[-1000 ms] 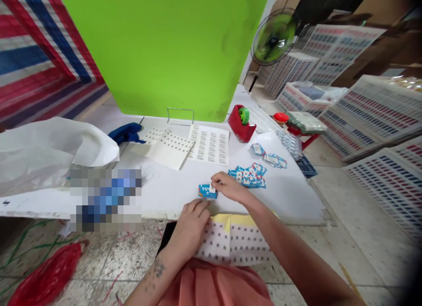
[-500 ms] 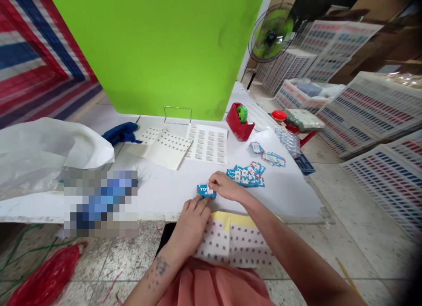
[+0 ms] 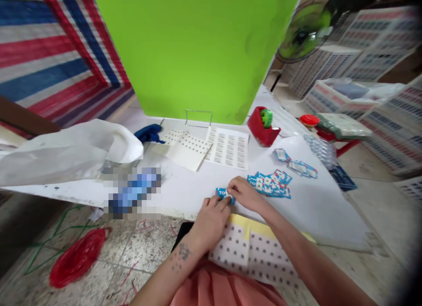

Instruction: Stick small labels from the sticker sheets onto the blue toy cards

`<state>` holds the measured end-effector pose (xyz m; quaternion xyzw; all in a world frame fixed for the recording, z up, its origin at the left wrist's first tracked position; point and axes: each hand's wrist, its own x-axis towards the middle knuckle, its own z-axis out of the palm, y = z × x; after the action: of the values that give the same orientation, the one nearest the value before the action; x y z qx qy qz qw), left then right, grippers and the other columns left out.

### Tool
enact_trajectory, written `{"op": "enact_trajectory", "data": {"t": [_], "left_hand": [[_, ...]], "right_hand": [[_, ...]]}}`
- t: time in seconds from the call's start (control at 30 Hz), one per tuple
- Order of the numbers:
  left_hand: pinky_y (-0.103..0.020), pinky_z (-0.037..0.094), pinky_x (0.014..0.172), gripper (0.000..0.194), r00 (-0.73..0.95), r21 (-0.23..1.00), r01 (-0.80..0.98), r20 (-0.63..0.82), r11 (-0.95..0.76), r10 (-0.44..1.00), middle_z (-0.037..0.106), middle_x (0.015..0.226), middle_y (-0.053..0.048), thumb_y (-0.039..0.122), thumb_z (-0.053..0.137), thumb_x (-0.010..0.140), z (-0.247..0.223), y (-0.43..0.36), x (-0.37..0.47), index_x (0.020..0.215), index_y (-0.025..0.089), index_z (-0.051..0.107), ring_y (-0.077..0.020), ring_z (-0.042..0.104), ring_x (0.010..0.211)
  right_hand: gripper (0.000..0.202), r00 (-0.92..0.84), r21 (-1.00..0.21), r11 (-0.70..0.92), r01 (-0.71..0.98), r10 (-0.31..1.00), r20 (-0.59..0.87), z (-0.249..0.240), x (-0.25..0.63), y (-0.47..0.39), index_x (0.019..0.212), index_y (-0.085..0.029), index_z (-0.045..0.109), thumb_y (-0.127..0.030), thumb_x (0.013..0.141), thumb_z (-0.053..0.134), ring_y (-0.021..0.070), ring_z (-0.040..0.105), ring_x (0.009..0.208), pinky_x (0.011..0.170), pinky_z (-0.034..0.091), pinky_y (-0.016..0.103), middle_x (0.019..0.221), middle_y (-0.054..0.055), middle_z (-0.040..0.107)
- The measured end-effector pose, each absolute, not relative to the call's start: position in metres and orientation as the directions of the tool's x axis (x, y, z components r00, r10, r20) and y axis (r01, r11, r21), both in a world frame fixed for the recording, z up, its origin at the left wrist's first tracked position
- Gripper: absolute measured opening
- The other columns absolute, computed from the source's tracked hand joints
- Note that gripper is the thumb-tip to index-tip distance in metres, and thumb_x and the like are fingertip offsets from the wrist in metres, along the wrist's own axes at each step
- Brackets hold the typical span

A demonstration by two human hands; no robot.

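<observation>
A small blue card (image 3: 220,191) with white lettering lies on the white table near its front edge. My left hand (image 3: 214,216) rests on the card's lower edge, fingers stretched out and lying flat, with fingertips near a white patch on the card. Over the card's right end, my right hand (image 3: 245,194) has thumb and forefinger pinched at a small white label, partly hidden by the fingers. Just right of that hand, a pile of similar blue cards (image 3: 272,185) bears white labels. A label sheet (image 3: 263,253) with dark square codes lies across my lap.
Printed sticker sheets (image 3: 229,147) lie mid-table, before a green board (image 3: 198,55). A red tape dispenser (image 3: 263,128) stands behind more cards (image 3: 301,167). At left are a white plastic bag (image 3: 108,141) and a blue tool (image 3: 148,133). Crates (image 3: 392,108) are stacked at right.
The view has turned left, so the scene sits further right. My left fingertips have moved further over the card, close to the right fingers. The card stays under both hands.
</observation>
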<state>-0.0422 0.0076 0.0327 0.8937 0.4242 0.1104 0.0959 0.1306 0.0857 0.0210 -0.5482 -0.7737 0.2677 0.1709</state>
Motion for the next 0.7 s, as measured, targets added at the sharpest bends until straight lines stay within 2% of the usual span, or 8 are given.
{"op": "enact_trajectory", "data": {"t": [0.27, 0.43, 0.57, 0.7], "left_hand": [[-0.042, 0.036, 0.095, 0.017, 0.605, 0.337, 0.711, 0.152, -0.617, 0.781, 0.049, 0.133, -0.005, 0.019, 0.047, 0.088, 0.043, -0.002, -0.045, 0.102, 0.017, 0.056, -0.0252, 0.038, 0.118], [-0.041, 0.038, 0.092, 0.015, 0.576, 0.42, 0.698, 0.15, -0.58, 0.803, 0.051, 0.126, -0.006, 0.014, 0.047, 0.086, 0.047, -0.014, -0.049, 0.098, 0.017, 0.055, -0.0238, 0.042, 0.111], [-0.036, 0.04, 0.087, 0.015, 0.505, 0.628, 0.62, 0.139, -0.47, 0.852, 0.058, 0.107, -0.007, 0.013, 0.042, 0.089, 0.046, -0.02, -0.055, 0.093, 0.018, 0.056, -0.0203, 0.048, 0.1], [-0.028, 0.041, 0.075, 0.016, 0.415, 0.854, 0.462, 0.031, -0.24, 0.909, 0.06, 0.086, -0.003, 0.021, 0.041, 0.091, 0.045, -0.023, -0.06, 0.085, 0.018, 0.056, -0.017, 0.053, 0.083]], "right_hand": [[0.006, -0.33, -0.627, 0.318, 0.711, 0.938, 0.101, 0.032, 0.134, 0.074, 0.073, -0.02, 0.059, -0.02, 0.078, 0.055, 0.0205, 0.051, 0.09, 0.085, 0.039, 0.037, 0.089, 0.005, 0.057], [0.007, -0.306, -0.674, 0.286, 0.681, 0.948, 0.092, 0.04, 0.137, 0.074, 0.073, -0.02, 0.061, -0.022, 0.077, 0.056, 0.0207, 0.053, 0.09, 0.08, 0.042, 0.035, 0.09, 0.006, 0.058], [0.008, -0.287, -0.75, 0.247, 0.614, 0.955, 0.08, 0.04, 0.14, 0.078, 0.075, -0.019, 0.06, -0.026, 0.076, 0.055, 0.0188, 0.055, 0.086, 0.075, 0.043, 0.033, 0.091, 0.005, 0.06], [0.013, -0.25, -0.859, 0.057, 0.508, 0.965, -0.083, 0.042, 0.14, 0.077, 0.074, -0.018, 0.056, -0.031, 0.073, 0.059, 0.0139, 0.053, 0.063, 0.058, 0.041, 0.026, 0.067, 0.0, 0.059]]}}
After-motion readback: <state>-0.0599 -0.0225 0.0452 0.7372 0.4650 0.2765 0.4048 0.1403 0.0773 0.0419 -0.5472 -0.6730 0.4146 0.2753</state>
